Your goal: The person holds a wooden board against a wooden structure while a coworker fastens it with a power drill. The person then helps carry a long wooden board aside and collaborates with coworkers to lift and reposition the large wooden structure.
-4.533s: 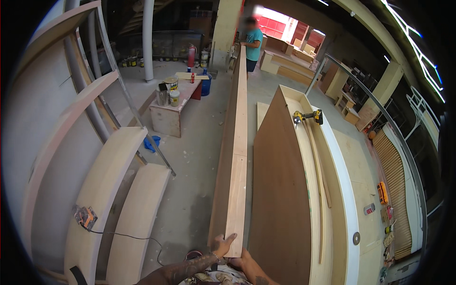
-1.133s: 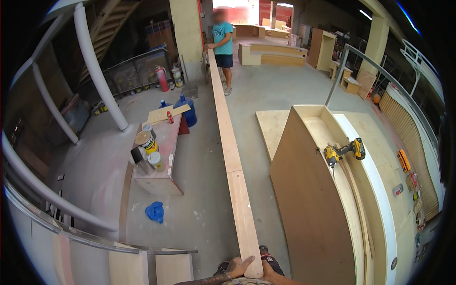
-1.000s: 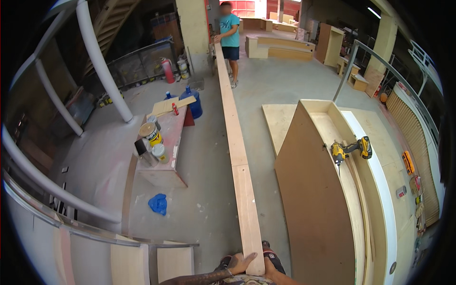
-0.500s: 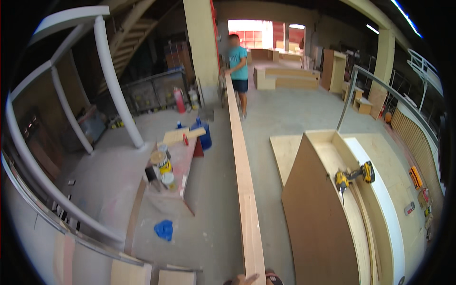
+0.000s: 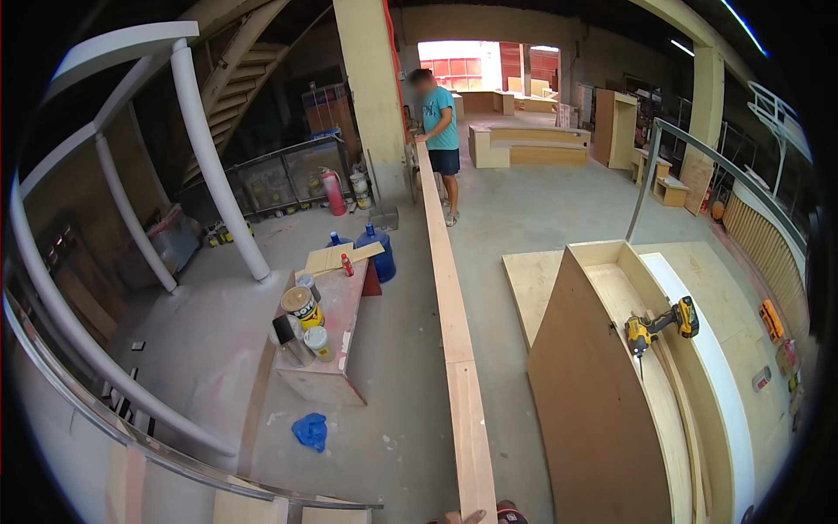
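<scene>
A long, narrow wooden board (image 5: 449, 301) stretches away from me, with a joint line across its face. At its near end, my left hand (image 5: 463, 517) grips the left edge, a finger lying over the top face; the lower frame edge cuts off most of the hand. My right hand does not show. The board's far end is beside a co-worker (image 5: 441, 122) in a teal shirt, whose hand rests on or close to it. A dark rounded shape (image 5: 511, 513) right of the near end is too cropped to make out.
Left of the board, a low table (image 5: 336, 371) carries cans and wood pieces; blue water jugs (image 5: 375, 253) stand behind it. A blue plastic bag (image 5: 310, 431) lies on the floor. At right, a tall wooden cabinet (image 5: 585, 393) bears a yellow cordless drill (image 5: 642, 334). White curved posts (image 5: 218, 157) rise at left.
My view has shifted slightly, so the surroundings sit a little lower and to the right. The left hand keeps its hold on the board. The co-worker's head appears bent lower.
</scene>
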Tool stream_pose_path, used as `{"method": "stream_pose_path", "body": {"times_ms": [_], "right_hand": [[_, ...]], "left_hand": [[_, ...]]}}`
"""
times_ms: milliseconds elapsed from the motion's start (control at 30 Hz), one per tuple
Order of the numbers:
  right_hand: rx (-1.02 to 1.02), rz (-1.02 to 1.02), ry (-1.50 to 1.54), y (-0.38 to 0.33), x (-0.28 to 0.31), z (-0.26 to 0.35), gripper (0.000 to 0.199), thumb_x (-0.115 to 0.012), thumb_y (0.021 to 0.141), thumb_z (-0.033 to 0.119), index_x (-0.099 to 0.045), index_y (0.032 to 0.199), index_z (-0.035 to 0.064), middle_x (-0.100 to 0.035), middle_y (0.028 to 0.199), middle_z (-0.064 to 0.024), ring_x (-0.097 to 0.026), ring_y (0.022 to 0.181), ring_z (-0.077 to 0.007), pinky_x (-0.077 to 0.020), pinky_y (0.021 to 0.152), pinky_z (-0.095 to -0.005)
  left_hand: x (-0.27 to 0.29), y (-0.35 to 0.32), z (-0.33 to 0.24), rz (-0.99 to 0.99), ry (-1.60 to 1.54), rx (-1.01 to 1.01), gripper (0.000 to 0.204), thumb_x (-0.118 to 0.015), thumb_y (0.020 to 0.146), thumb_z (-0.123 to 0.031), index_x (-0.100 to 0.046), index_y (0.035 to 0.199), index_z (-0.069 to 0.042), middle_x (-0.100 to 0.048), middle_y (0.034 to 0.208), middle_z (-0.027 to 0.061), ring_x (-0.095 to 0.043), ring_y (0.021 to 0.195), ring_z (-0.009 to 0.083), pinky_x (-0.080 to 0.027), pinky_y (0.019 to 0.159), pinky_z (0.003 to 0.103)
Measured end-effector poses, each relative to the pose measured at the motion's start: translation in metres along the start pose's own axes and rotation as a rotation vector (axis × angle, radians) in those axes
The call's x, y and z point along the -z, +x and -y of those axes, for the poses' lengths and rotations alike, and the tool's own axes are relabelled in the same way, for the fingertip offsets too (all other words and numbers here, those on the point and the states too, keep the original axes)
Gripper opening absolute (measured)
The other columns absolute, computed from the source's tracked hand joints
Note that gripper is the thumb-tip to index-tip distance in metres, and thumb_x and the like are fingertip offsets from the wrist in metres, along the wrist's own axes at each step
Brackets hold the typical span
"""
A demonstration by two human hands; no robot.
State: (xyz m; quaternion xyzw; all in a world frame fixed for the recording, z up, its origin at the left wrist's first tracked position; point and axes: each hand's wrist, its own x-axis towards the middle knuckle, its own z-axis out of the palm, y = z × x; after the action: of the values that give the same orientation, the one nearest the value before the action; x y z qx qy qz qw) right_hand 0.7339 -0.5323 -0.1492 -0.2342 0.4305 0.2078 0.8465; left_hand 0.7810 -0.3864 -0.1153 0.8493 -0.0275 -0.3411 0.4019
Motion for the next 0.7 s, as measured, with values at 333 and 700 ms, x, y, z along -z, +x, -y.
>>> {"method": "stream_pose_path", "body": {"times_ms": [333, 700], "right_hand": [[-0.011, -0.035, 0.0, -0.009, 0.005, -0.014, 0.052, -0.024, 0.093, 0.036, -0.056, 0.119, 0.0039, -0.063, 0.113, -0.0152, -0.062, 0.101, -0.0342, -0.0491, 0.091, -0.0491], [-0.009, -0.065, 0.011, -0.012, 0.008, -0.03, 0.053, -0.024, 0.093, 0.036, -0.056, 0.12, 0.0038, -0.063, 0.114, -0.0154, -0.062, 0.102, -0.0343, -0.049, 0.091, -0.0492]], "left_hand": [[0.039, -0.017, -0.041, 0.204, -0.064, -0.02, 0.058, -0.055, 0.088, -0.055, -0.067, 0.105, -0.001, -0.069, 0.096, 0.0174, -0.066, 0.091, 0.0266, -0.049, 0.081, 0.035], [0.069, -0.016, -0.061, 0.228, -0.076, -0.061, 0.06, -0.053, 0.088, -0.056, -0.068, 0.096, 0.002, -0.069, 0.086, 0.0189, -0.067, 0.082, 0.0292, -0.05, 0.074, 0.037]]}}
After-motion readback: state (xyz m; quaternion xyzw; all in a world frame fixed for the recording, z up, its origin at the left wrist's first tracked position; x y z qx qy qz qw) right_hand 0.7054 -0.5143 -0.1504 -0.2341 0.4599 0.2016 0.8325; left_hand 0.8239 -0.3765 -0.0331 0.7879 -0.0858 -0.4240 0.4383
